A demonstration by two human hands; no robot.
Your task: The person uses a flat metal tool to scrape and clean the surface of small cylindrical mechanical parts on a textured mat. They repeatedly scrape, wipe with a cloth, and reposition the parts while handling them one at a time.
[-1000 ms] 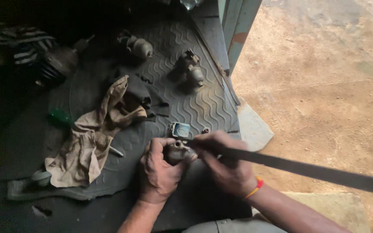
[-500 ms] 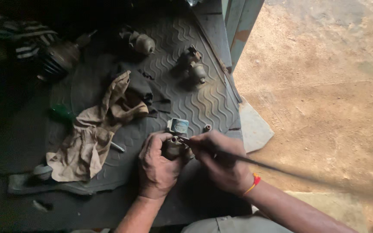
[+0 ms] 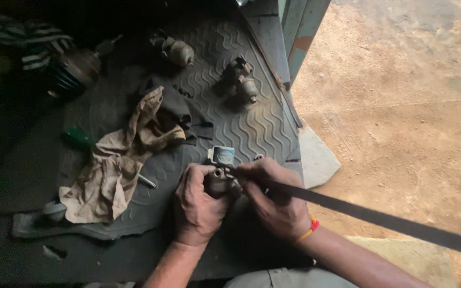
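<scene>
My left hand (image 3: 197,205) grips a small grey metal part (image 3: 219,181) low on the dark ribbed rubber mat (image 3: 252,122). My right hand (image 3: 273,197) holds a long thin dark blade (image 3: 380,217) whose tip rests against the top of that part; the blade runs out to the lower right. A small metal piece with a pale blue face (image 3: 222,155) lies on the mat just beyond my fingers.
A crumpled beige rag (image 3: 116,165) lies left of my hands, with a green-handled tool (image 3: 77,139) beside it. Two grey metal assemblies (image 3: 241,85) (image 3: 176,49) sit farther up the mat. A finned engine part (image 3: 78,66) is at far left. Sandy ground (image 3: 401,106) fills the right.
The view has shifted slightly. My hands stay together on the metal part, and the blade has moved a little against it.
</scene>
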